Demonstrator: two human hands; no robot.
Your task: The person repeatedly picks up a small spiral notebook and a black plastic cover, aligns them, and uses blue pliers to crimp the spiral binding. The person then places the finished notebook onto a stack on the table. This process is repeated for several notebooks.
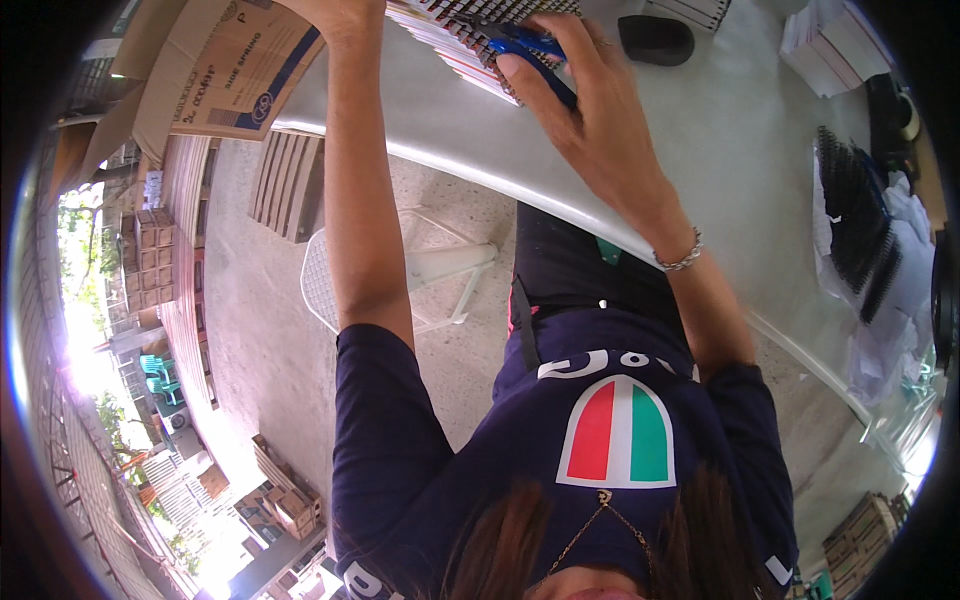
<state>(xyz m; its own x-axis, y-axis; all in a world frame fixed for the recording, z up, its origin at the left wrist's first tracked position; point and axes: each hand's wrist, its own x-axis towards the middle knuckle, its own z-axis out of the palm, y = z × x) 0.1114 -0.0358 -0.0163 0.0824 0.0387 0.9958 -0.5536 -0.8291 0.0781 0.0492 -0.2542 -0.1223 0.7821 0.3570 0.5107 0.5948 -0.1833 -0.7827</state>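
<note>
Blue-handled pliers (545,75) are in my right hand (605,130), whose fingers wrap round the grips. Their dark jaws reach in among the black coil bindings on a stack of spiral-bound books (465,60), which stands at the far edge of the view on the table (730,140). Whether the jaws grip a coil is too small to tell. My left hand (345,12) is cut off by the top edge, just left of the stack. Its fingers are out of sight.
A rounded black object (657,40) lies right of the pliers. Farther right are stacked books (830,55) and loose black binding coils (860,225) on crumpled plastic. An open cardboard box (235,80) is at the far left. Beyond the table's near edge stand a white stool (450,262) and a wooden pallet (285,185).
</note>
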